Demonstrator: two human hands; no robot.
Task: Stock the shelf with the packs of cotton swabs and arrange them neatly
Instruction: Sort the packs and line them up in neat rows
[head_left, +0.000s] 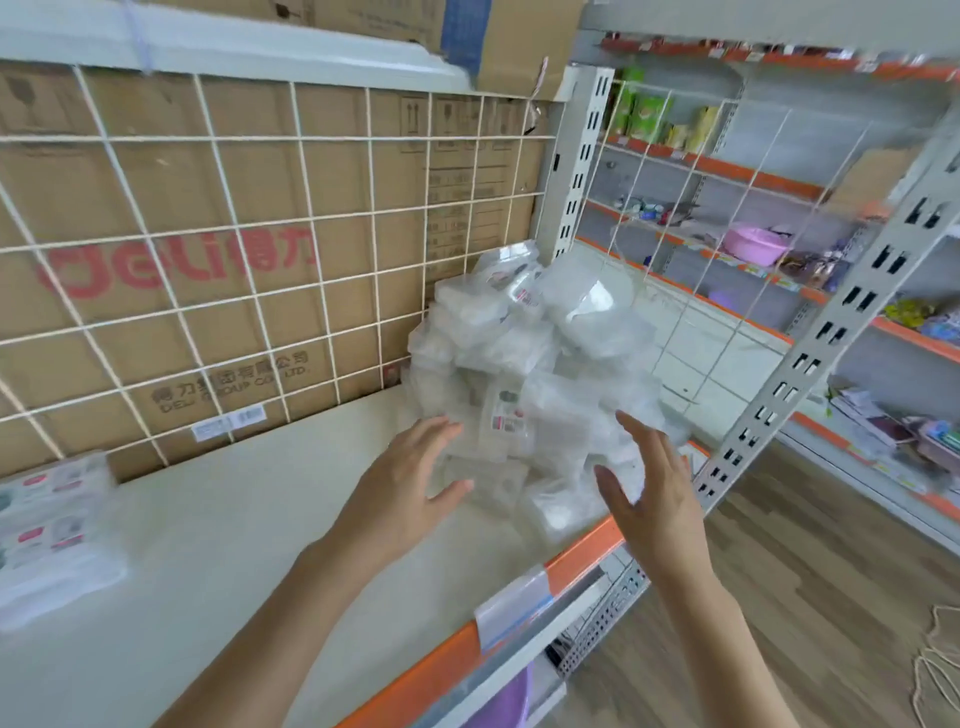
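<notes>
Loosely spread, left hand (405, 483), right hand (655, 491), flanking packs (519, 353)

Clear, whitish packs (524, 353) with small red-and-grey labels sit at the right end of the cream shelf (218, 545), its front edge orange. Behind, a white square-mesh grid (370, 138) crosses brown cardboard (156, 182) printed red.

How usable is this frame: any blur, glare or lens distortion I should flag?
Head view: motion blur smears the far shelves and the stacked packs at left; the pile of clear packs is washed out, labels unreadable; wide-angle bending curves the wire grid and shelf upright; light is even, shadows soft.
</notes>
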